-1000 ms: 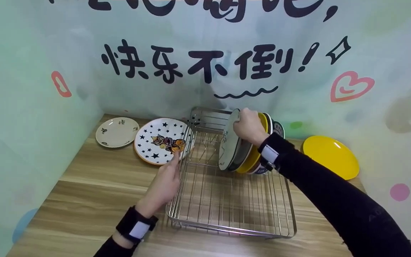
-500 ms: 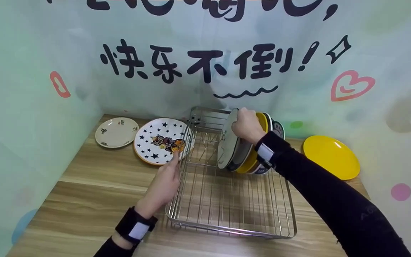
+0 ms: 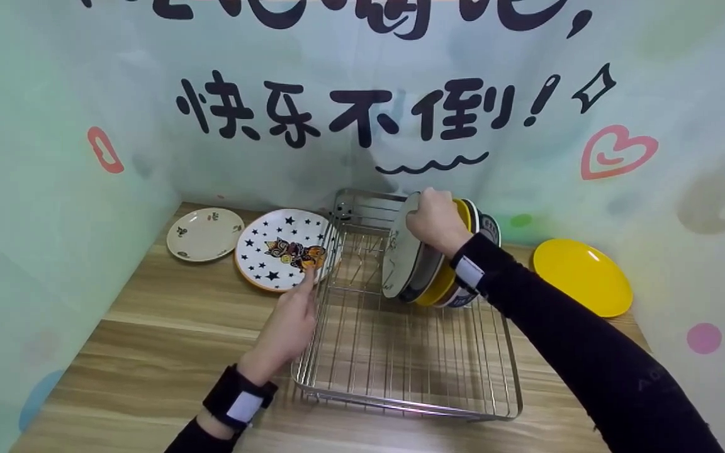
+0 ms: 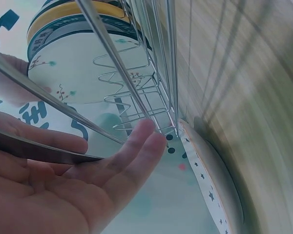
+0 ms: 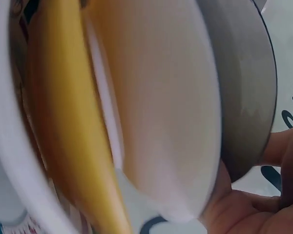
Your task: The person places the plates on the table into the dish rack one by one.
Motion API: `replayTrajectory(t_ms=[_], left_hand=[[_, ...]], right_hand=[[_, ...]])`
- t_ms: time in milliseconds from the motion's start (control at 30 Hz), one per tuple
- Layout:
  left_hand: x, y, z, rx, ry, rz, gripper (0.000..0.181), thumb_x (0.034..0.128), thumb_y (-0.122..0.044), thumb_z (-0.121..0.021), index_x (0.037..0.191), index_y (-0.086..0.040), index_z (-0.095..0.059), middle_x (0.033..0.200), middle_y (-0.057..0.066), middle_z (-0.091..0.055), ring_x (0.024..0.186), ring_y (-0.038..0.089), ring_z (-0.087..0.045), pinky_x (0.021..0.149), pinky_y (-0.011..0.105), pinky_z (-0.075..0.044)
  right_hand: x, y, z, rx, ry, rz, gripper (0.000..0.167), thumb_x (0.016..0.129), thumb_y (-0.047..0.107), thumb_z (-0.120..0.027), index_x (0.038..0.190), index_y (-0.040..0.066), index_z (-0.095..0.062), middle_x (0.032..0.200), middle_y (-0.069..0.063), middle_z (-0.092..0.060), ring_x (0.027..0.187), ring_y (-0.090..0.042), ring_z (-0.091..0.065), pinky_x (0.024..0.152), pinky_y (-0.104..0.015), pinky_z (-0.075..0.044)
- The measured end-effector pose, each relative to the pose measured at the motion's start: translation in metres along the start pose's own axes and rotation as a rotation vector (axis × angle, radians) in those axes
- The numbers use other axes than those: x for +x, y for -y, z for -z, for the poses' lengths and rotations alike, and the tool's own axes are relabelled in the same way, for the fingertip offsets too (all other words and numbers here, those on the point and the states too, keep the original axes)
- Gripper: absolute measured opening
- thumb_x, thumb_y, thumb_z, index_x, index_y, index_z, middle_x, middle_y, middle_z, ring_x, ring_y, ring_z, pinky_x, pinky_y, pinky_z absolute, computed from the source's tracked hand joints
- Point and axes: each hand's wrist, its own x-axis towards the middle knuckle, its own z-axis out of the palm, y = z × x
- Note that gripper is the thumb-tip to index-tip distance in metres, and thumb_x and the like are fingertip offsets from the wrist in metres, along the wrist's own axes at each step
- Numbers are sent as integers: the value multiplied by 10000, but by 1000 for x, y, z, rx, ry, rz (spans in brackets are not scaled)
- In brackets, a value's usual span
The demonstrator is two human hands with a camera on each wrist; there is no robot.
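Observation:
My right hand [image 3: 438, 220] grips the upper rim of a pale plate [image 3: 398, 261] that stands on edge, leaning, in a wire dish rack [image 3: 400, 401]. Small blossom sprigs show on the plate's face [image 4: 73, 73] in the left wrist view. My thumb and fingers [image 5: 278, 148] hold that plate's rim at the far right of the right wrist view. My left hand [image 3: 290, 321] holds the rack's left side, its metal strip [image 4: 49, 155] lying between thumb and fingers. Behind the held plate stand a grey plate [image 3: 424, 274], a yellow plate [image 3: 443, 286] and others, partly hidden.
Left of the rack, a small cream plate [image 3: 205, 234] and a star-patterned plate [image 3: 274, 251] lie on the wooden table [image 3: 167, 352]. A yellow plate [image 3: 583, 277] lies to the right. A printed cloth [image 3: 312, 170] hangs behind.
Over the last second my right hand and the pale plate have shifted slightly left, away from the grey plate. My left hand stays on the rack.

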Motion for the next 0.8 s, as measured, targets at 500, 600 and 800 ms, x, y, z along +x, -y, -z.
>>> replayTrajectory(t_ms=[500,600,800], left_hand=[[0,1,0,2,-20,-38,603,1015,-2,-413,1542,-16,-120,1540,204,-248,1385,318,-332,1130,407,-251],[0,2,-1,-12,-14,-24,612,1020,-13,-417,1548,-34,-108,1544,195,-245,1386,315,-332,1130,400,-250],[0,1,-1,-25,-11,-13,620,1022,-21,-424,1552,-50,-104,1551,191,-234,1400,329,-294,1135,414,-238]], right_hand=[[-3,2,21,-195,-381,174,345,956,59,-435,613,84,-414,534,-48,-372,450,-242,-456,392,-345,-379],[-4,0,27,-193,-415,176,338,965,81,-450,627,70,-436,546,-56,-369,475,-258,-468,413,-351,-394],[-9,-10,38,-199,-474,163,326,959,86,-478,636,47,-497,542,-67,-408,478,-252,-455,424,-337,-365]])
